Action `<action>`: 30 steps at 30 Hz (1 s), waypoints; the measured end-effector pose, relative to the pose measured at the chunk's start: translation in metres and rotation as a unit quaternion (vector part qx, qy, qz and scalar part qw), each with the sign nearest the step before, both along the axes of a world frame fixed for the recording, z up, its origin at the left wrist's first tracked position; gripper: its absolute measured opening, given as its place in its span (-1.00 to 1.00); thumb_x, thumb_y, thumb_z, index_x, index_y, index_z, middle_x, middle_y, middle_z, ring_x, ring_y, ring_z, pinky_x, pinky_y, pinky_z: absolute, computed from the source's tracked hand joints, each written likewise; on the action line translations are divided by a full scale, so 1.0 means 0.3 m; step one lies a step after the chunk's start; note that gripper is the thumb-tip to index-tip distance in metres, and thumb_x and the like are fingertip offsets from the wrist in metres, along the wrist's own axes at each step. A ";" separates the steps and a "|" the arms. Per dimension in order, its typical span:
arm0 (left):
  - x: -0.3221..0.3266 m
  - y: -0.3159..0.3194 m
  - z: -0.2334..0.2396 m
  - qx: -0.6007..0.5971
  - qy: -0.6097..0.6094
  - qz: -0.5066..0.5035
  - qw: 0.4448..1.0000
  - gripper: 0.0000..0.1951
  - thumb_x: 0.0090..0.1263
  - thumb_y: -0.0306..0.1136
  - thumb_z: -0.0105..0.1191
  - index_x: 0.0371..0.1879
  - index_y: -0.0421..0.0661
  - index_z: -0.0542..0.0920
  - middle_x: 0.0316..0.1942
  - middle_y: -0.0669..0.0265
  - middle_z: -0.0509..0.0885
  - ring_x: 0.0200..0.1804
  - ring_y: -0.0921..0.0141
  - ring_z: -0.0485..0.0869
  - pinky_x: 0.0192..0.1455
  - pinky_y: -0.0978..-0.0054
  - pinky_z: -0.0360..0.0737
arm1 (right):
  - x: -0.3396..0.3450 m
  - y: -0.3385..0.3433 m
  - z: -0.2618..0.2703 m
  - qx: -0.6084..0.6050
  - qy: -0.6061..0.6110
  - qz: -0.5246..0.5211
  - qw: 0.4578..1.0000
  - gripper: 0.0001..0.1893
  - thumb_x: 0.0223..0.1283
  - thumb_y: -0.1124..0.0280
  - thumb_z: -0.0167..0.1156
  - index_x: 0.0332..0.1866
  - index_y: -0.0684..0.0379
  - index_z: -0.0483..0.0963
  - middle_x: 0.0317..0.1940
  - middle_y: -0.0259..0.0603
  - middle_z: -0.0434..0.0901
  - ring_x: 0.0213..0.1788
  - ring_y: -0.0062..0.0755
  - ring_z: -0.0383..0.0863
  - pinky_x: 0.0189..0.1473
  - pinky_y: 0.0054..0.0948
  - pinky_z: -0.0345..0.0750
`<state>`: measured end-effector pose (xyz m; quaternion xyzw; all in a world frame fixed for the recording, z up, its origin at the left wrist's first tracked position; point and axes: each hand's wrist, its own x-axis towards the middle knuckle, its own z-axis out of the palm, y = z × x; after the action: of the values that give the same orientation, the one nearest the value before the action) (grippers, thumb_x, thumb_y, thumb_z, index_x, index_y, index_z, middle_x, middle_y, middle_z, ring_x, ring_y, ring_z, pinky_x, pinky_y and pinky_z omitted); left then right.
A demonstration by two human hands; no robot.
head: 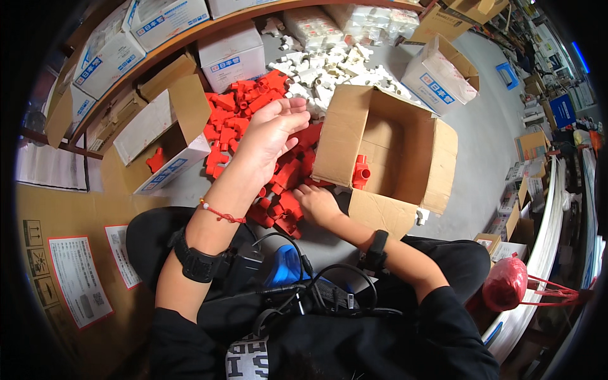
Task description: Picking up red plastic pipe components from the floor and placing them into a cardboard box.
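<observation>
Red plastic pipe fittings point(228, 114) lie in a heap on the floor before me. Above the heap, my left hand point(280, 123) is raised with its fingers apart, and nothing shows in it. My right hand point(318, 204) reaches down to the near side of the heap, beside the open cardboard box; its fingertips are partly hidden, so its grip cannot be made out. One red fitting point(361, 172) is seen inside the mouth of that cardboard box point(339, 137), near its left wall. White pipe fittings point(327, 66) form a second heap beyond the red one.
At the left, an open carton point(190, 154) has a red fitting in it. A closed white carton point(232, 57) stands behind the red heap, an open one point(439, 76) at the far right. Shelving point(190, 33) borders the back left. Black cables point(304, 285) cross my lap.
</observation>
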<state>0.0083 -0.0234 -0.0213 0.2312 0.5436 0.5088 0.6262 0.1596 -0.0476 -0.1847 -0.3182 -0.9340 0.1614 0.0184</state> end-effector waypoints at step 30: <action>-0.105 -0.063 0.068 0.044 -0.012 -0.028 0.999 -0.79 0.12 -0.33 -0.03 -0.26 0.00 0.37 -0.27 0.50 0.45 -0.19 0.60 0.42 -0.21 0.63 0.27 | 0.096 0.089 0.215 -0.714 0.037 -0.270 0.645 -0.75 -0.15 0.16 0.10 -0.57 0.15 0.39 -0.74 -0.43 0.33 -0.70 -0.69 0.27 -0.67 -0.70 0.20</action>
<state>-0.0231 -0.0423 -0.0009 0.2674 0.5061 0.5175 0.6360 0.1883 -0.0209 -0.1203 -0.4649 -0.4002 0.7777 -0.1374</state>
